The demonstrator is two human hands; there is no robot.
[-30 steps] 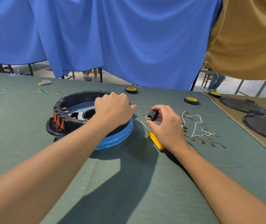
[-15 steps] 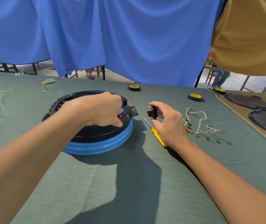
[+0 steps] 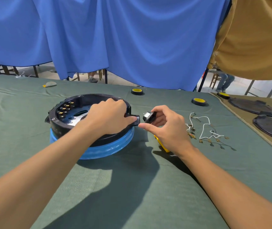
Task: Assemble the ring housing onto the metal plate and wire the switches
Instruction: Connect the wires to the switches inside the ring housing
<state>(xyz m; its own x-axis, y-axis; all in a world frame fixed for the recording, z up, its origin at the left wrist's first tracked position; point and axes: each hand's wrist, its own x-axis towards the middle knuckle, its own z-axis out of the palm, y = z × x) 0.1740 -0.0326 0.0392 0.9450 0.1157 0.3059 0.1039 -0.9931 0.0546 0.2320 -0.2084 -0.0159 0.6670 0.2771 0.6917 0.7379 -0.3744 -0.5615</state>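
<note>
Cloth [image 3: 132, 187] runs open toward the near edge; left hand [image 3: 108, 118] curls fingers over ring housing [image 3: 57, 128], right hand [image 3: 170, 128] pinches switch [image 3: 148, 116] just beside.

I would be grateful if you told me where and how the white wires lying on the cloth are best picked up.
Pinch the white wires at the middle loops, coming straight down from above. They lie loose and flat on the cloth, so no side gives purchase, and the brass terminals at the ends seem too small to grip securely.
</note>
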